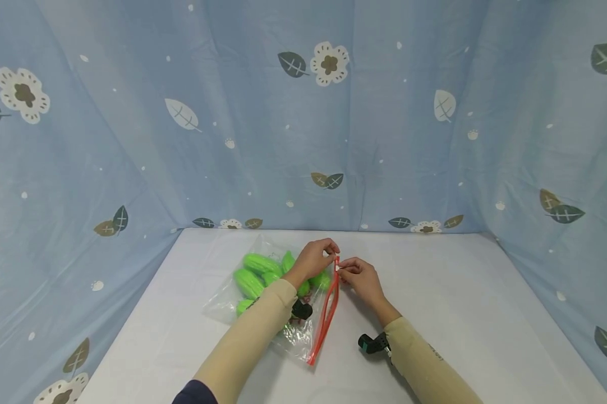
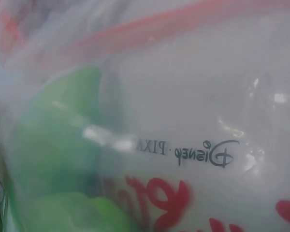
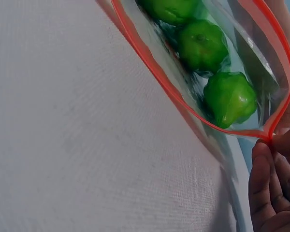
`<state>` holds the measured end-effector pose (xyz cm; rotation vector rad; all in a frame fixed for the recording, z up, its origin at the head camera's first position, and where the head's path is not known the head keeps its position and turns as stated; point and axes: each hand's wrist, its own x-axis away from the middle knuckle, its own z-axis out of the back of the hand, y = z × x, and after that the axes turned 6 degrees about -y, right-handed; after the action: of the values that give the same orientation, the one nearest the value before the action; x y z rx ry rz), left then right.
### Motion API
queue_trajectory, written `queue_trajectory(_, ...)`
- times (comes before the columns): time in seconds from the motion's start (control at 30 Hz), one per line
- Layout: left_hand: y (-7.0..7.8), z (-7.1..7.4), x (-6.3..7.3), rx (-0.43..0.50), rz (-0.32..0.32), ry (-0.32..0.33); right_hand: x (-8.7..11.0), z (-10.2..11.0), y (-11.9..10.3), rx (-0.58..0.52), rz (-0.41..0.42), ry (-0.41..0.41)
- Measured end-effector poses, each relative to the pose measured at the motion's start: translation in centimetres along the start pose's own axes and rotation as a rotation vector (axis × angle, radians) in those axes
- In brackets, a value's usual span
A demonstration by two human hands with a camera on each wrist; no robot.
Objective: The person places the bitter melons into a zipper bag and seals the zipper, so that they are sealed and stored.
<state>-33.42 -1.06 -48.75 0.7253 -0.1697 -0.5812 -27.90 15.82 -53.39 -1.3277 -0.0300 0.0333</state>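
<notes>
A clear zip bag (image 1: 295, 339) with a red zip strip (image 1: 323, 325) lies on the white table. It holds several bright green, ribbed, elongated vegetables (image 1: 248, 283); their rounded ends (image 3: 230, 99) show through the parted mouth in the right wrist view. My left hand (image 1: 313, 258) reaches across the bag and pinches the far end of the strip. Just nearer to me, my right hand (image 1: 361, 280) pinches the strip at a small white slider (image 1: 336, 268). Toward the near end the two red edges stand apart. Printed lettering (image 2: 203, 154) on the plastic fills the left wrist view.
The white table (image 1: 460, 303) ends at a blue patterned curtain (image 1: 384, 140) behind and at both sides. A black wrist device (image 1: 373, 343) sits under the right forearm, and another (image 1: 302, 310) beside the left wrist, over the bag.
</notes>
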Motion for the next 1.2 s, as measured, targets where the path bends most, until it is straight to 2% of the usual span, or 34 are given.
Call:
queue_trajectory(0.4,-0.6,0.9,0.0,-0.034,-0.051,-0.105,0.9,-0.8,0.1,-0.111,0.042,0.007)
queue_trajectory(0.57,-0.9,1.0,-0.1,-0.074,-0.073,-0.089,1.0,-1.3,0.1,-0.125,0.05,-0.005)
queue_trajectory(0.77,-1.1,1.1,-0.2,-0.082,-0.092,-0.061,0.7,-1.7,0.0,-0.101,0.044,0.031)
queue_trajectory(1.2,-1.2,0.9,-0.1,-0.031,-0.057,-0.045,0.8,-1.7,-0.4,-0.086,0.016,0.038)
